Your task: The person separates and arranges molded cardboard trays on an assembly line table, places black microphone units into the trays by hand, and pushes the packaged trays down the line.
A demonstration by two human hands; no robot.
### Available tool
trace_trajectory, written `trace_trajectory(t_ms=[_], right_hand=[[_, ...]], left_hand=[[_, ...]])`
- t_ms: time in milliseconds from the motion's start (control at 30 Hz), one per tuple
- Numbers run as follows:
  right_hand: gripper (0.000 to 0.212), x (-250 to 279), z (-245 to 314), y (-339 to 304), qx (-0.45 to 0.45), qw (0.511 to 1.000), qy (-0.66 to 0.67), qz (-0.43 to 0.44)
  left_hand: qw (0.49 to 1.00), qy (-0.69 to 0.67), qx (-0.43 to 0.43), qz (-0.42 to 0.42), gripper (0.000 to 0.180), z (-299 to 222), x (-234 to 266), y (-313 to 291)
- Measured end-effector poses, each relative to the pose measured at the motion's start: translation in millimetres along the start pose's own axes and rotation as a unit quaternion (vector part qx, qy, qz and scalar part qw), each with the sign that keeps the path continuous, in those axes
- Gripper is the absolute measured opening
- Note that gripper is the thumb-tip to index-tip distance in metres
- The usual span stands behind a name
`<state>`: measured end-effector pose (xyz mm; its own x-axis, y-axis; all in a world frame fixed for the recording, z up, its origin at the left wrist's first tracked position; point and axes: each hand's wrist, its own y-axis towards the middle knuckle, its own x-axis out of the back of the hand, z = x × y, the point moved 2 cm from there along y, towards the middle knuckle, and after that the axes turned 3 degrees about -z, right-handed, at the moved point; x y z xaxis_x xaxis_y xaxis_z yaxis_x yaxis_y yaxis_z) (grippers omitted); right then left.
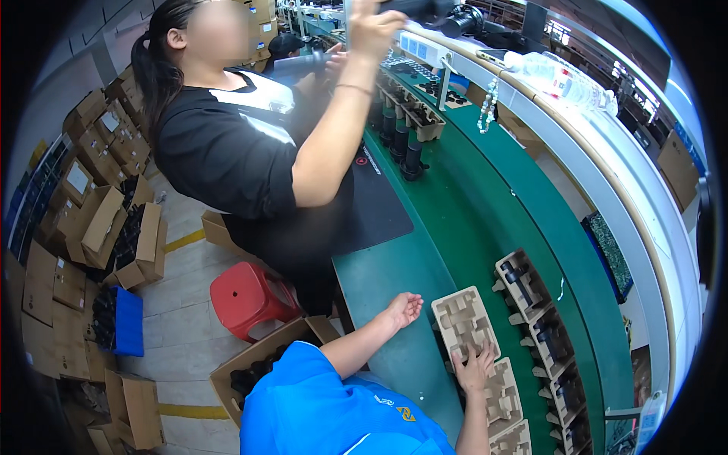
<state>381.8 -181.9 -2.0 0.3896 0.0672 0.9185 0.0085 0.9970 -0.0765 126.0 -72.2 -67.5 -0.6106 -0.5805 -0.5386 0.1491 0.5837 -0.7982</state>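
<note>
Right hand [473, 369] spread on beige, rectangular moulded-pulp tray [462, 312], grip undeterminable; left hand [406, 309], left of tray, empty, loosely curled. Uneven pressing could skew the tray.

A black mat [379, 220] lies at the green table's [383, 273] left edge. Clear bottles [565, 82] lie on the white shelf [635, 152], beads [487, 110] hanging at its left edge. On the floor [186, 284] stand a red stool [246, 296] and, nearer its left edge, cardboard boxes [98, 220] and a blue bin [130, 322].
</note>
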Motion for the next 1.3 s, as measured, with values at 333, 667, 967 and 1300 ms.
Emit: trace_trajectory(t_ms=[333, 667, 967, 1300], right_hand=[[0.061, -11.3, 18.6, -3.2, 0.115, 0.989, -0.025, -0.089], [0.058, -17.1, 42.5, -2.4, 0.152, 0.987, 0.006, -0.042], [0.056, -156.6, -60.5, -30.2, 0.105, 0.907, 0.395, -0.095], [0.053, -40.8, 30.7, 35.8, 0.142, 0.985, -0.001, -0.101]], left_hand=[[0.998, 0.014, -0.049, -0.034, 0.015, -62.1, -24.8, 61.2], [0.554, 0.493, -0.642, -0.193, 0.065, -281.1, -165.6, 119.7], [0.31, 0.769, -0.484, -0.279, 0.067, -365.6, -269.3, 131.0], [0.357, 0.809, -0.375, -0.278, 0.059, -388.6, -262.6, 163.8]])
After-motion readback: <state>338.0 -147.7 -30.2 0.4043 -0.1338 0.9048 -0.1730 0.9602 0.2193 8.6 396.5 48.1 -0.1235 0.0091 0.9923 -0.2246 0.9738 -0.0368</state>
